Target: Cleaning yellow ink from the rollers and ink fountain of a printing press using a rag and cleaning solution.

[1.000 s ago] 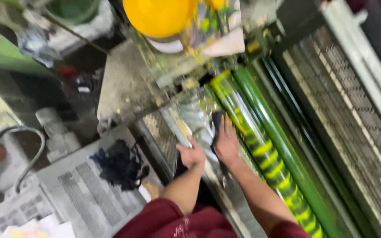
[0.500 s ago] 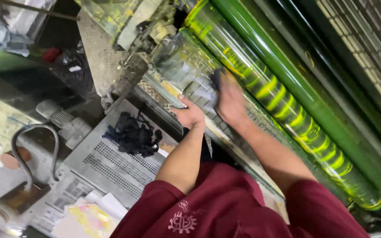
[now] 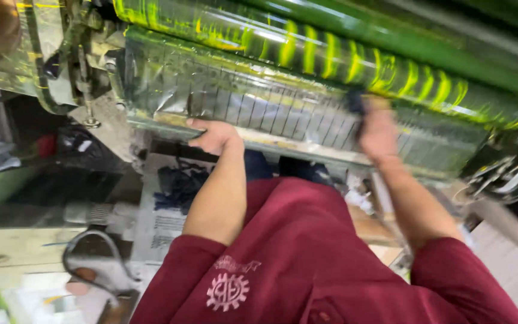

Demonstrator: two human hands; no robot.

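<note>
I lean over a printing machine with long rollers [image 3: 331, 57] smeared in green and yellow ink. My left hand [image 3: 214, 137] rests on the front edge of a shiny metal tray [image 3: 241, 102] below the rollers, fingers curled over the rim. My right hand [image 3: 378, 129] presses a dark cloth or tool [image 3: 355, 102] against the lower roller; it is blurred by motion. My maroon sleeves fill the lower part of the view.
A dark crumpled rag [image 3: 178, 183] lies on a grey perforated step [image 3: 163, 222] below. A machine side frame with bolts [image 3: 82, 66] stands at the left. A grey hose loop [image 3: 100, 264] lies on the floor.
The view swung so the rollers now run across the top. My right hand slid along the roller to the right, away from my left hand, which stays on the tray edge.
</note>
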